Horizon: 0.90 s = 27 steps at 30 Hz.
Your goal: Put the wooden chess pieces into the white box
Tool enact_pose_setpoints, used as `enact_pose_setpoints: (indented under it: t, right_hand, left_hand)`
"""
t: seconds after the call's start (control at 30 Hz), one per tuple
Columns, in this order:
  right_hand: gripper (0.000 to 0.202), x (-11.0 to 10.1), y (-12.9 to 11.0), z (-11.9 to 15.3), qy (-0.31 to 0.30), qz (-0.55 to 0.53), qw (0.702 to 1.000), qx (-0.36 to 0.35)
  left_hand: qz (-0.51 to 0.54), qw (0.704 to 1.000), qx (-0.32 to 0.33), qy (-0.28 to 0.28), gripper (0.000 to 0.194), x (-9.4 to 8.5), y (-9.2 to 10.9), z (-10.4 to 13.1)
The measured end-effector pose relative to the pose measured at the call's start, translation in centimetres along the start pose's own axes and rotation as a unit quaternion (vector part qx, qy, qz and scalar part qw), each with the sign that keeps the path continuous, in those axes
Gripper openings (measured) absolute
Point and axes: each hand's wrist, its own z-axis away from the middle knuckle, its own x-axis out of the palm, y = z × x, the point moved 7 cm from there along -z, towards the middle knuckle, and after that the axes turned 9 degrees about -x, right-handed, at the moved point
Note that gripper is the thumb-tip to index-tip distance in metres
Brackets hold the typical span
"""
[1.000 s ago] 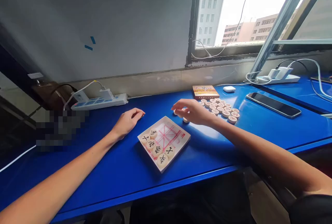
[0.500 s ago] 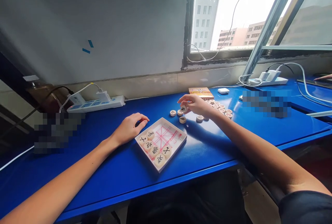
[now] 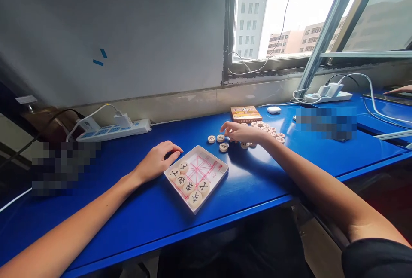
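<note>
A shallow white box (image 3: 213,182) with red lines drawn inside lies on the blue table, holding several round Chinese chess pieces (image 3: 189,187) along its near left side. My left hand (image 3: 162,156) rests beside the box's left corner, empty, with fingers loosely bent and thumb apart. Over the loose pieces behind the box, my right hand (image 3: 240,132) reaches low with bent fingers somewhat apart. No piece shows between its fingertips; a piece below the hand is partly hidden. To its left are loose chess pieces (image 3: 211,139), one (image 3: 223,147) nearer the box.
Behind my right hand stand an orange-brown printed box (image 3: 246,114) and more chess pieces (image 3: 272,132). A white earbud case (image 3: 274,110) sits farther right. Power strips (image 3: 116,130) with cables lie at both sides. Another person's hand (image 3: 399,90) is at the far right.
My right hand has lowered toward the table, and the chess piece in its fingers no longer shows there. My left hand stays beside the box. The view has shifted slightly.
</note>
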Motion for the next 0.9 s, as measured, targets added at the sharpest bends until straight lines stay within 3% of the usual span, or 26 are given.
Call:
enact_pose_setpoints:
  t: [0.2, 0.4, 0.53, 0.6, 0.63, 0.73, 0.8, 0.9]
  right_hand:
    - [0.024, 1.0, -0.9, -0.5, 0.075, 0.171, 0.981, -0.060]
    - [0.028, 1.7, -0.8, -1.0, 0.106, 0.214, 0.967, -0.093]
    - [0.016, 1.4, -5.4, 0.9, 0.151, 0.229, 0.934, -0.228]
    - [0.011, 2.5, -8.3, 2.2, 0.083, 0.186, 0.931, -0.302]
    - [0.013, 3.5, -9.4, 2.7, 0.011, 0.168, 0.935, -0.311]
    - [0.027, 6.2, -11.0, 3.9, -0.167, 0.151, 0.938, -0.262]
    - [0.029, 7.2, -11.3, 4.0, -0.227, 0.170, 0.930, -0.234]
    - [0.030, 7.7, -11.4, 3.1, -0.260, 0.219, 0.915, -0.217]
  left_hand:
    - [-0.001, 1.000, 0.005, 0.003, 0.034, 0.1, 0.1, -0.3]
    - [0.002, 1.000, 0.012, -0.008, 0.034, 0.3, 0.4, -0.3]
    - [0.000, 1.000, 0.016, -0.008, 0.033, 0.3, 0.6, -0.1]
    - [0.001, 1.000, 0.021, -0.008, 0.033, 0.4, 0.7, 0.0]
    - [0.002, 1.000, 0.024, -0.009, 0.032, 0.4, 0.7, 0.0]
    - [0.000, 1.000, 0.025, -0.009, 0.031, 0.6, 0.8, 0.0]
    - [-0.004, 1.000, 0.024, -0.003, 0.030, 0.6, 0.8, 0.0]
    - [-0.006, 1.000, 0.018, 0.001, 0.030, 0.7, 0.7, -0.1]
